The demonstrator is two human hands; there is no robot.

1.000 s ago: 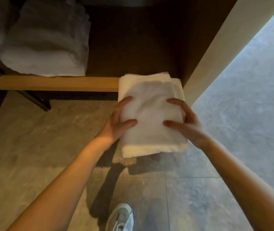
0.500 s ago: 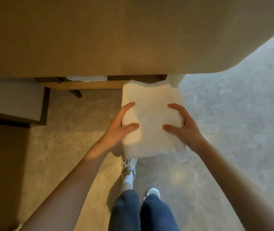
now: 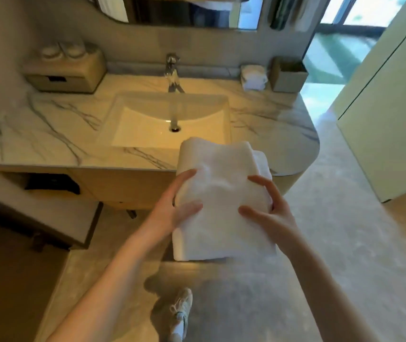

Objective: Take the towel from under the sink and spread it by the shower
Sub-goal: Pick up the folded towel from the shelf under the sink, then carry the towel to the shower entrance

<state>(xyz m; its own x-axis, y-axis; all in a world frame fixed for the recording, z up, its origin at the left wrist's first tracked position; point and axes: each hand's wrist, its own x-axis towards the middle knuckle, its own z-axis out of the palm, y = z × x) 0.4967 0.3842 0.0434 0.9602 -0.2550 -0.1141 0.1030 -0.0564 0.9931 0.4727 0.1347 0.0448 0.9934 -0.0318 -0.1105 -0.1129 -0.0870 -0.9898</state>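
A folded white towel (image 3: 221, 201) is held in the air in front of the vanity, at about counter height. My left hand (image 3: 172, 211) grips its left edge, thumb on top. My right hand (image 3: 268, 211) grips its right edge the same way. The towel's far end overlaps the front edge of the marble counter (image 3: 49, 144) in the picture. The sink basin (image 3: 147, 124) lies just beyond it. No shower is in view.
A faucet (image 3: 172, 72) stands behind the basin. A tan box (image 3: 66, 70) sits at the counter's back left, rolled white cloths (image 3: 253, 76) and a small bin (image 3: 288, 75) at the back right. A pale door or wall panel (image 3: 389, 107) rises at right. My shoe (image 3: 181, 307) is on the tiled floor.
I have stood up: the view rose from the shelf under the sink to above the counter. Both hands lifted the towel with it, keeping the same grip.
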